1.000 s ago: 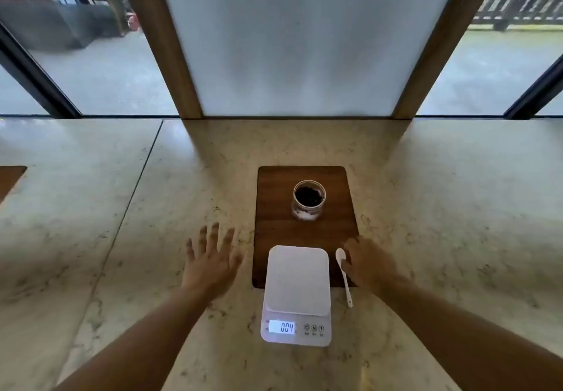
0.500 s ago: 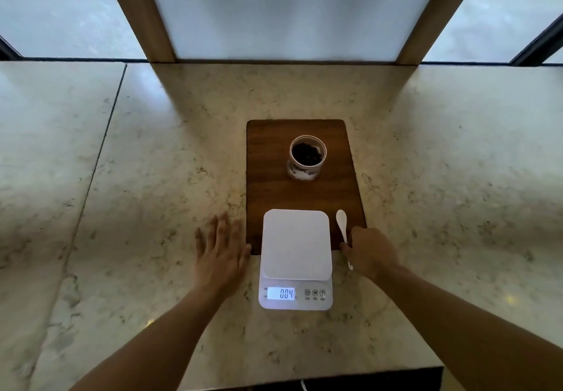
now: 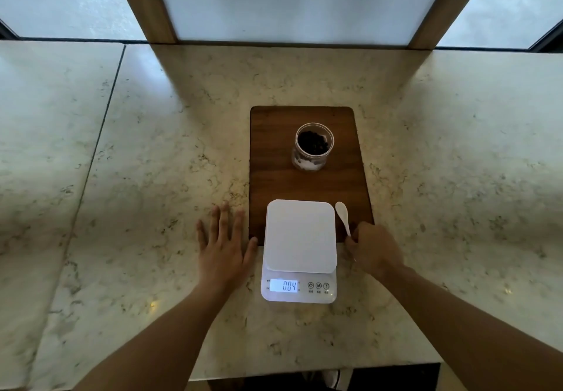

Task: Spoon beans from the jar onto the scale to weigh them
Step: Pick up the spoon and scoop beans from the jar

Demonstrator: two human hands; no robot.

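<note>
An open clear jar with dark beans inside stands on a dark wooden board. In front of it a white scale reads 0.04, and its platform is bare. A white spoon lies along the scale's right side, bowl pointing away from me. My right hand is closed around the spoon's handle, which still rests low by the board's front corner. My left hand lies flat on the stone counter just left of the scale, fingers spread.
The marble counter stretches wide to both sides, with a seam on the left. Wooden posts and a frosted panel rise along its far edge. The counter's near edge runs just below the scale.
My view has tilted down, so everything sits higher in frame. My right hand has closed on the spoon handle. My left hand has settled flat closer to the scale.
</note>
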